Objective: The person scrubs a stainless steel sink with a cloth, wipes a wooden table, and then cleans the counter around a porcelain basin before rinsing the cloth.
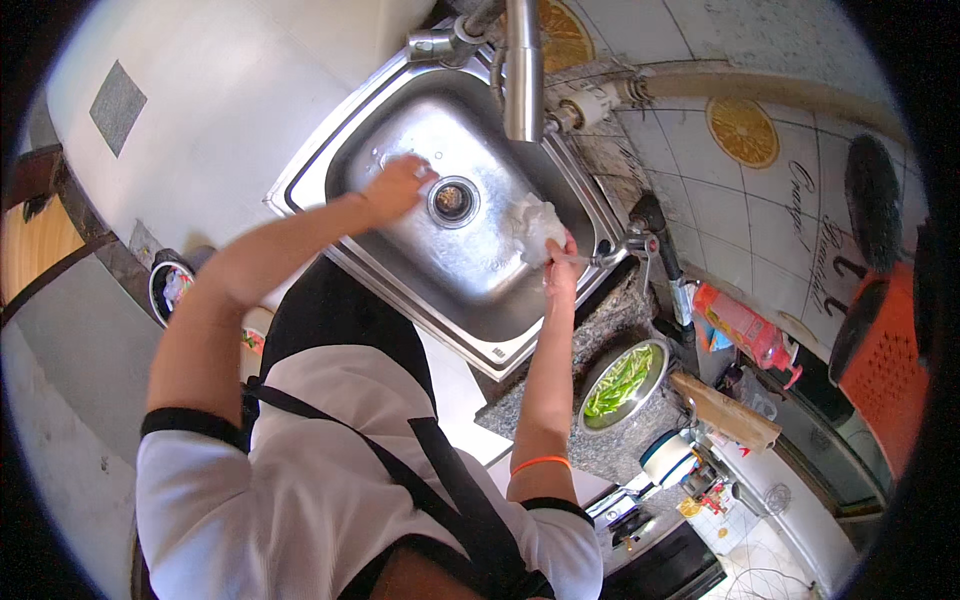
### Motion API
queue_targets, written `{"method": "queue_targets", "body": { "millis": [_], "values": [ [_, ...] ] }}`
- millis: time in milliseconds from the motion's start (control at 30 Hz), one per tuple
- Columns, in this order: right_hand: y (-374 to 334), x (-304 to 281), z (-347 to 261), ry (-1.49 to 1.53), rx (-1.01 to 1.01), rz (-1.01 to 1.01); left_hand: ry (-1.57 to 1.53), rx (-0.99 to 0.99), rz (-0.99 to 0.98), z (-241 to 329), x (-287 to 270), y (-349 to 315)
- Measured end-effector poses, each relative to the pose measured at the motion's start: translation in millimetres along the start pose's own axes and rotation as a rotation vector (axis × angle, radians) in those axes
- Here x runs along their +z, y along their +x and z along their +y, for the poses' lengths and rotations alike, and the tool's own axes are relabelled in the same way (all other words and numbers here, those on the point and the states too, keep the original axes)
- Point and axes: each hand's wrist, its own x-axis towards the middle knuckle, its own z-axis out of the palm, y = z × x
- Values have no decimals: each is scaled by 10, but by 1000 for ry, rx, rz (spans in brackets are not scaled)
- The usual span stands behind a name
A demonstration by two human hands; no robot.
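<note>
The present step seems to be handling the white bundle (533,228), gripped by the right hand (562,262) at this hand's left, over the sink (440,258), while the left hand (398,190) is too blurred to tell, and the next move probably needs a steady hold.

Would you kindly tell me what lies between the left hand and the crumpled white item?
In the head view, the round drain, set in the steel sink, lies between the left hand and the crumpled white item.
</note>
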Motion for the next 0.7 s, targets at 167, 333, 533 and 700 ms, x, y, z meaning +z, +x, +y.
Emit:
{"method": "queue_targets", "body": {
  "millis": [167, 333, 533, 700],
  "values": [
    [-238, 205, -124, 203, 66, -122, -1130, -495, -132, 992, 1161, 681],
    [-174, -45, 94, 312, -21, -41, -893, -400, 131, 1425, 1181, 786],
    [-97, -49, 292, 95, 116, 39, -766, -282, 178, 1581, 805, 905],
    [-259, 276, 82, 307, 219, -327, -1109, -401, 107, 1820, 752, 983]
  ]
}}
